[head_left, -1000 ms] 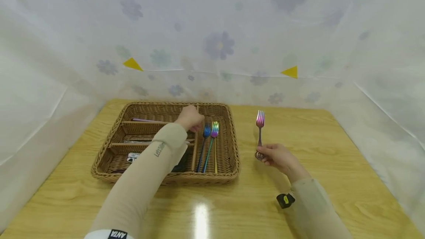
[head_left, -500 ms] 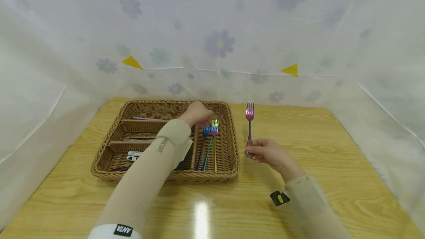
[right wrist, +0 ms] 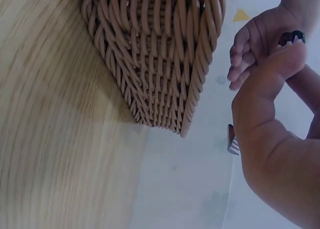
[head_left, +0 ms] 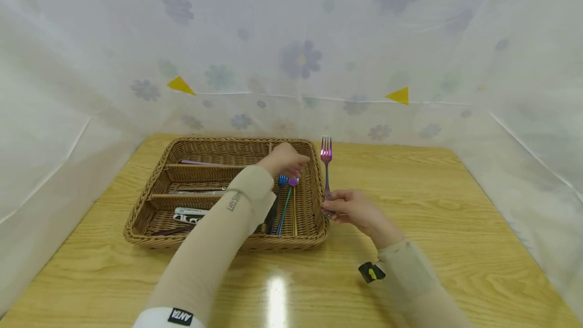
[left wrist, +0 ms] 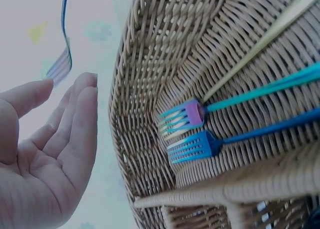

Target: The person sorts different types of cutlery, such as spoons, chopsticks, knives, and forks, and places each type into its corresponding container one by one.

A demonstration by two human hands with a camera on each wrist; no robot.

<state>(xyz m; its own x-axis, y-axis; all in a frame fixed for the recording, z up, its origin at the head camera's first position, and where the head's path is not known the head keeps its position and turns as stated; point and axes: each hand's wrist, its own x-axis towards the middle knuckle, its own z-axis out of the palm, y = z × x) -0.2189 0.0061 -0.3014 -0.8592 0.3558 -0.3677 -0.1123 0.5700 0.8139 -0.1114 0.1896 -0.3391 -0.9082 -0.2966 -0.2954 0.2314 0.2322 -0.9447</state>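
My right hand (head_left: 357,211) holds a purple rainbow-coloured fork (head_left: 326,153) upright by its handle end, beside the basket's right wall. Over the right compartment of the wicker basket (head_left: 291,243) reaches my left hand (head_left: 288,161), its thumb and fingers apart. The left wrist view has the held fork's tines (left wrist: 61,66) near the left thumb tip, with nothing gripped in that hand. Below lie a blue fork (left wrist: 192,148), a purple-and-teal fork (left wrist: 187,118) and a gold handle (left wrist: 260,44). In the right wrist view, the right thumb (right wrist: 275,71) covers most of the fork.
Wooden dividers split the basket. A pale purple utensil (head_left: 200,162) lies in the rear left compartment, clear-wrapped items (head_left: 193,192) in the middle one, and white packets (head_left: 186,215) in front. The table (head_left: 455,206) extends to the right. A flowered curtain (head_left: 300,65) hangs behind.
My right hand has brought the fork leftward to the basket's right edge. My left hand has moved right, from the divider across the right compartment towards the fork.
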